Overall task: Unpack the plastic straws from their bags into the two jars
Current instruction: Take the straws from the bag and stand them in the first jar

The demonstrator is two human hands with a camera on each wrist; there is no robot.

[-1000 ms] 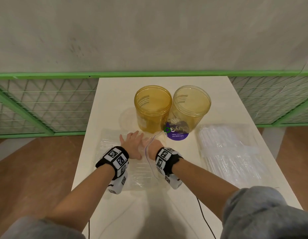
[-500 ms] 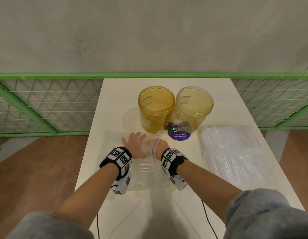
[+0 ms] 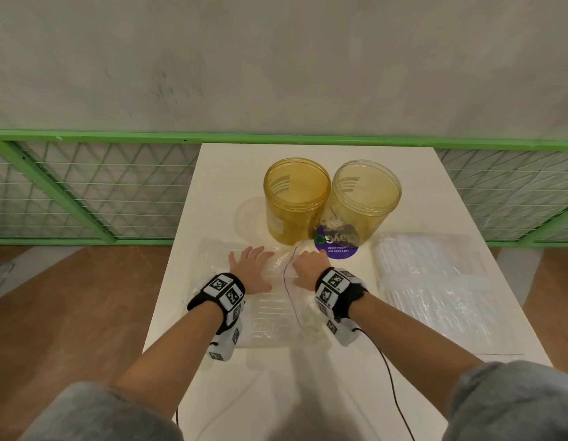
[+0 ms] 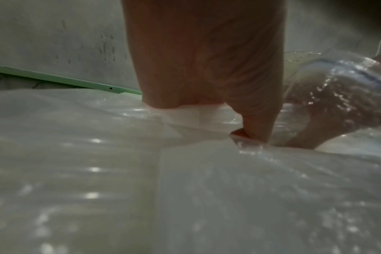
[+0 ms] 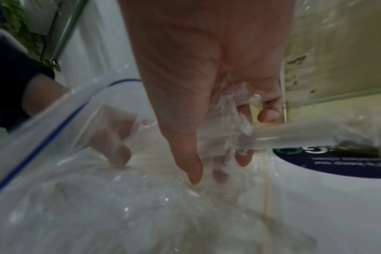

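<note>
White table [image 3: 212, 192] by green mesh fence | left hand [image 3: 252, 269] flat, fingers spread, pinning clear zip bag of plastic straws [image 3: 270, 310] | right hand [image 3: 308, 268] inside bag, fingers curled on straws | step: drawing first bundle; next: lift into amber plastic jars [image 3: 297, 198], judged.

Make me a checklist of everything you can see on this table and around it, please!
Surface: white table, purple round sticker near the jars.
Job's things: two amber jars, upright, no straws inside; opened straw bag under the hands; second straw bag lying at right.
Clutter: nothing seen.
Hands: left hand flat on the bag; right hand gripping bag plastic.
Cables: black cable from right wrist.
Surroundings: green mesh fence, grey wall, wooden floor.
</note>
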